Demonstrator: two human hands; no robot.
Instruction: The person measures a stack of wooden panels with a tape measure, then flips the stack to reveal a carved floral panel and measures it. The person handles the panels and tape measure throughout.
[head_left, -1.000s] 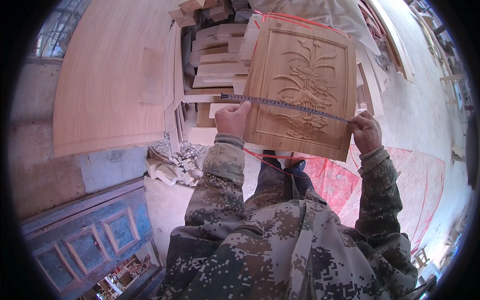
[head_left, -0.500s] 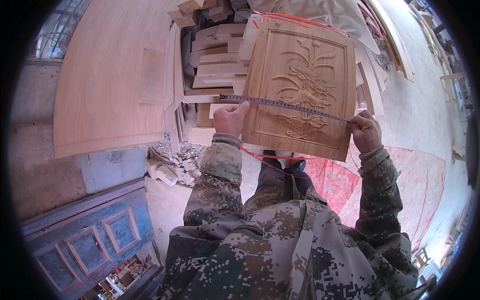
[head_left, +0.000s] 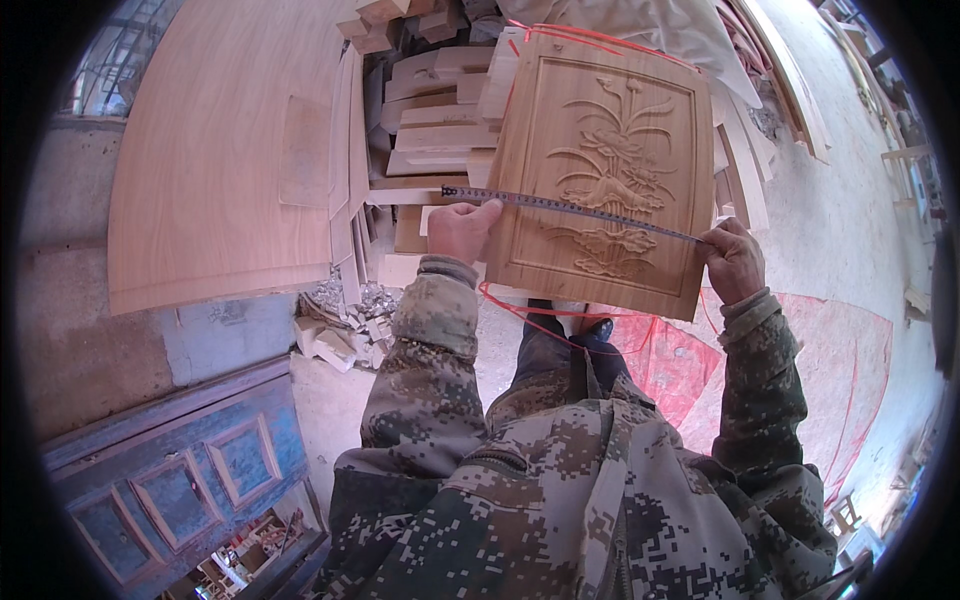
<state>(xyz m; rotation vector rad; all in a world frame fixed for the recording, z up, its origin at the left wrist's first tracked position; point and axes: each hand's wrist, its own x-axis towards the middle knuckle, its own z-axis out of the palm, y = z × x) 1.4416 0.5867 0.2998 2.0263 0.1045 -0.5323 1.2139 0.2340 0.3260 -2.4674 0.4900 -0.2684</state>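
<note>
A carved wooden panel (head_left: 540, 150) with flowers and leaves in relief lies in front of me, slightly turned. Across its width runs a tape measure (head_left: 580, 210), whose free end sticks out past the panel's left edge. My left hand (head_left: 461, 231) is closed at that edge, its thumb pressing the tape against the wood. At the right edge my right hand (head_left: 735, 261) grips the tape between thumb and fingers. Whatever else of the tape sits inside the right fist is hidden. Red strapping (head_left: 560, 36) crosses the panel's far edge.
Stacked wood offcuts (head_left: 440, 135) lie behind and left of the panel, beside a large smooth board (head_left: 225, 150). Rubble (head_left: 350, 325) is on the floor below it. A blue panelled door (head_left: 190, 490) stands at lower left. Red sheeting (head_left: 830, 350) covers floor at right.
Almost nothing differs. The tape stays stretched across the panel, and my left forearm has shifted slightly to the left.
</note>
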